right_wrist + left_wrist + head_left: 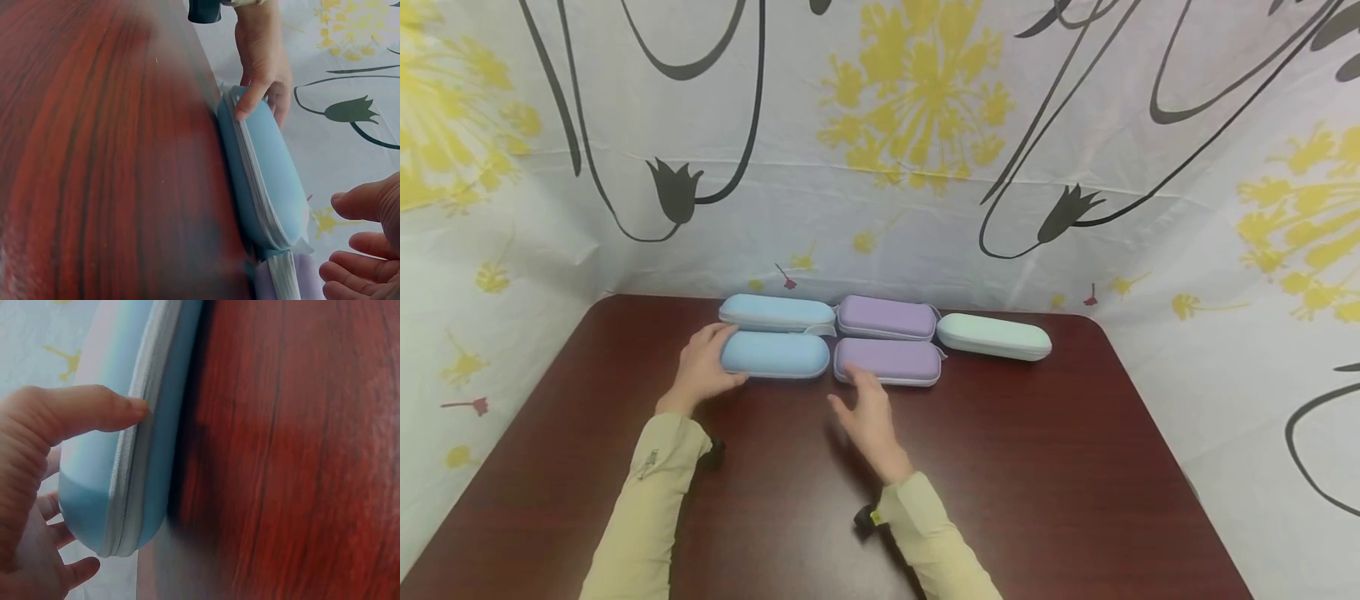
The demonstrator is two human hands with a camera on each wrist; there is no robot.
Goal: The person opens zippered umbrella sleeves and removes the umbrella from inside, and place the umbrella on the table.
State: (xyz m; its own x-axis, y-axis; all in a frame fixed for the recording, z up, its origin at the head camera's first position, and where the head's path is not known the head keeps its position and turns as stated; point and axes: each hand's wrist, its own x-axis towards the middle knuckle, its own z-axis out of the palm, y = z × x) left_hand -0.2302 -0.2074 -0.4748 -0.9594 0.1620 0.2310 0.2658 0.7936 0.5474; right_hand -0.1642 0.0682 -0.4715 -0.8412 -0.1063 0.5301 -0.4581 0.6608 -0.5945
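Observation:
At the left end of the front row lies a light blue zip case (775, 355), flat on the table. My left hand (706, 369) grips its left end. In the left wrist view the thumb (119, 412) presses on the grey zipper, while the other fingers reach round the far side and end. My right hand (869, 414) hovers at the near edge of the front purple zip case (895, 360), its fingers loosely spread and holding nothing. In the right wrist view its fingers (356, 269) are apart from the blue case.
Behind the front row stand another light blue case (778, 312) and another purple case (886, 317), with a mint green case (995, 335) to their right. Wrist straps show between some cases. A patterned curtain (850, 225) encloses the dark wooden table (1037, 483) at the back and sides.

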